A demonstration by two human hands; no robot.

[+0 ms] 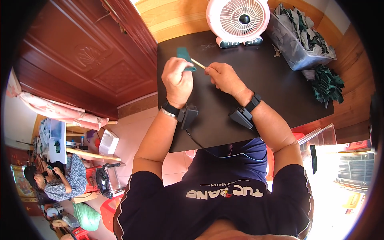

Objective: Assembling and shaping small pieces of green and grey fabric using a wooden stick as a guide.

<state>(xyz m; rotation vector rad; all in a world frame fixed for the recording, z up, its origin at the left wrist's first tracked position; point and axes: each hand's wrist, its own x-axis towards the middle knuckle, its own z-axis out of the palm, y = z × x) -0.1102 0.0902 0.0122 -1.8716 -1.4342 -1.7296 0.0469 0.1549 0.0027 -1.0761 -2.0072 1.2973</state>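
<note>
Above the far left part of the black table [224, 116], my left hand [178, 78] is closed on a small dark green fabric piece [183, 53]. One end of the cloth stands up past my fingers, and a folded edge shows at the fingertips. My right hand [227, 77], just to its right, pinches a thin pale stick [198, 63] between thumb and fingers. The stick's far tip points left toward the cloth; whether they touch I cannot tell. Both wrists carry black straps with small dark boxes.
A pink-and-white fan [244, 19] stands at the table's back edge. At the far right sits a clear plastic bin [298, 52] heaped with grey and green pieces, beside a dark green bundle [328, 84]. A cable [198, 143] hangs from the left wrist box. Another person [66, 180] sits at left.
</note>
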